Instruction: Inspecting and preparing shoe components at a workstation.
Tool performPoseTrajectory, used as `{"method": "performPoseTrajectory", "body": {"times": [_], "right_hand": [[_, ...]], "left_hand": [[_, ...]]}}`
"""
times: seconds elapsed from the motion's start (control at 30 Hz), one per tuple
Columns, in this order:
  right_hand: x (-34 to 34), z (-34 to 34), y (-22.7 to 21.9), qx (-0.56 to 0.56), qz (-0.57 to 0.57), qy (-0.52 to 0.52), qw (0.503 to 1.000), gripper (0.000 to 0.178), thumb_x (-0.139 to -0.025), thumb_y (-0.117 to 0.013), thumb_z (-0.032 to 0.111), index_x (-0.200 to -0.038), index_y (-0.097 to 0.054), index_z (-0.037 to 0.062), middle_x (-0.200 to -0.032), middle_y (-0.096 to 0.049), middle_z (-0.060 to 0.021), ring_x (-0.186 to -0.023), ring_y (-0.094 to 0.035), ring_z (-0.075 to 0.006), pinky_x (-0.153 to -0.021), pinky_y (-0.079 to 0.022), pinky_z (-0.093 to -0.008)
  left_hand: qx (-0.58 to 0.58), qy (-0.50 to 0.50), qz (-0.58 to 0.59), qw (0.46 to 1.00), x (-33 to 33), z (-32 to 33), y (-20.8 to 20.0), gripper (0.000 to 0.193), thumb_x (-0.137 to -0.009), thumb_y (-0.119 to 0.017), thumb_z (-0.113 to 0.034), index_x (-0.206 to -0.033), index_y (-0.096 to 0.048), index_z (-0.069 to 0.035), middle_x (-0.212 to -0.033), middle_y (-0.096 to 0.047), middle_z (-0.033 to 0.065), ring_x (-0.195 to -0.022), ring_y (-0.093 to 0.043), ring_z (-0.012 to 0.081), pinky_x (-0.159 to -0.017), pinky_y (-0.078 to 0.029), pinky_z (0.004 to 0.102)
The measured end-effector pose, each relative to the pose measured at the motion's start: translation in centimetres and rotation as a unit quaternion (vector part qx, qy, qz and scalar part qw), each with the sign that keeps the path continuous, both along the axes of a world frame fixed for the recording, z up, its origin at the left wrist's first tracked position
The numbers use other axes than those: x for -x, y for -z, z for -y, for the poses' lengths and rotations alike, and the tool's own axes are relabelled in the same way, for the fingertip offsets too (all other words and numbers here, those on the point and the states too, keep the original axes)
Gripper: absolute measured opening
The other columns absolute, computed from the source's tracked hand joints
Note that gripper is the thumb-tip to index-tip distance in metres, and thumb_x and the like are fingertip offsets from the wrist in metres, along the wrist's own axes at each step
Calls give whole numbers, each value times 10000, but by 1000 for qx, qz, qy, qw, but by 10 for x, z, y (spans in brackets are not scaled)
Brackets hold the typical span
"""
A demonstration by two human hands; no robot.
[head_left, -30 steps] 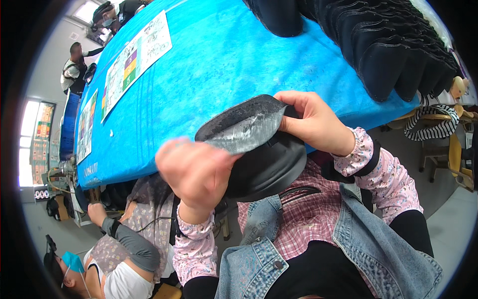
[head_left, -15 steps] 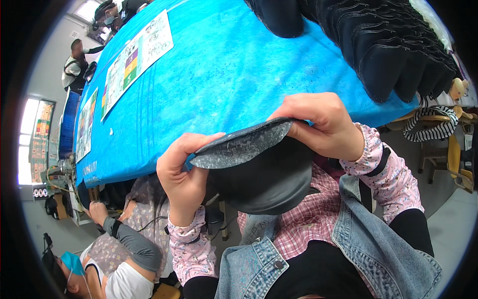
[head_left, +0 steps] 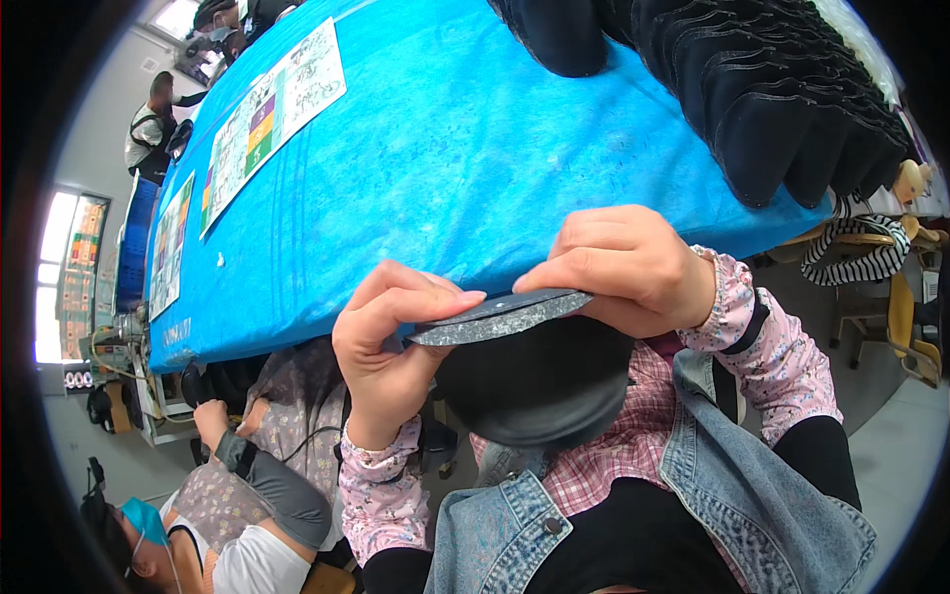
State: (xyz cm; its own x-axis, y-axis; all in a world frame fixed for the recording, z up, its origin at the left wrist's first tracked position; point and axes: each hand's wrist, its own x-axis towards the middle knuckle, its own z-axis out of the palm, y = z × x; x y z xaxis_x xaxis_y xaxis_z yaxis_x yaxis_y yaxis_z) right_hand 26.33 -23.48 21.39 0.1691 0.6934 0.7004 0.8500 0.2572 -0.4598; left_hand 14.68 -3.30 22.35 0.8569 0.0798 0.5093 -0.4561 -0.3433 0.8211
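Observation:
Above my lap I hold a black, rounded, molded piece (head_left: 534, 391) with a smooth, bulging body. Its upper edge carries a grey speckled strip (head_left: 505, 324); I cannot tell its exact kind. My left hand (head_left: 386, 337) pinches the left end of that edge, thumb on top and fingers curled beneath. On the right end my right hand (head_left: 633, 272) grips the same edge between thumb and fingers. The two thumbs lie close together along the top. Part of the piece's underside is hidden.
A blue-covered table (head_left: 426, 168) spreads in front of me, with printed sheets (head_left: 277, 124) at its left. Nested black pieces (head_left: 762, 109) are stacked at the far right. A co-worker in a blue mask (head_left: 146, 520) sits at my left. A yellow chair (head_left: 910, 332) stands at right.
Both hands have drawn closer together along the piece's edge, the left moving right. The speckled strip now looks narrower, its edge tilted flatter, and the piece hangs slightly lower.

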Motion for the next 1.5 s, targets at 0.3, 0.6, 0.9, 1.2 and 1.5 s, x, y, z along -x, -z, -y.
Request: {"method": "performPoseTrajectory", "body": {"times": [0.3,0.6,0.9,1.2,1.5], "right_hand": [[9,-2,-1,92,-13,45,995,82,-791,-659,69,-831,-638,1,-685,-543,-90,-621,-519,-254,-551,-409,-336],[16,3,24,104,-339,16,935,249,-918,-562,217,-845,-597,-18,-641,-531,-125,-531,-443,-159,-508,-376,-281],[10,-2,22,145,-262,103,949,241,-919,-534,248,-872,-644,39,-662,-571,-146,-552,-544,-279,-495,-405,-336],[12,-8,23,131,-158,129,970,250,-881,-580,259,-773,-597,35,-624,-537,-141,-568,-553,-298,-502,-412,-359],[15,-12,33,151,-307,87,936,202,-862,-645,186,-811,-642,-9,-608,-567,-88,-515,-472,-96,-487,-388,-250]], "left_hand": [[-129,7,-69,989,-8,13,-3,83,-710,-705,13,-787,-686,-10,-703,-605,72,-639,-573,151,-571,-432,251],[65,-40,-134,988,-6,-3,15,260,-892,-616,-167,-717,-528,3,-703,-458,-33,-649,-370,65,-587,-285,211],[-29,35,-238,970,0,-7,-1,909,-669,-814,-164,-1401,-293,-28,-1155,-560,120,-1106,-514,161,-944,-407,289],[-114,-140,-150,972,-3,6,-1,563,-651,-805,-114,-1140,-535,-38,-789,-609,75,-714,-619,183,-644,-477,281],[-59,-118,-207,969,-6,-2,10,213,-756,-741,-153,-748,-597,4,-645,-599,42,-619,-555,90,-563,-425,239]]}}
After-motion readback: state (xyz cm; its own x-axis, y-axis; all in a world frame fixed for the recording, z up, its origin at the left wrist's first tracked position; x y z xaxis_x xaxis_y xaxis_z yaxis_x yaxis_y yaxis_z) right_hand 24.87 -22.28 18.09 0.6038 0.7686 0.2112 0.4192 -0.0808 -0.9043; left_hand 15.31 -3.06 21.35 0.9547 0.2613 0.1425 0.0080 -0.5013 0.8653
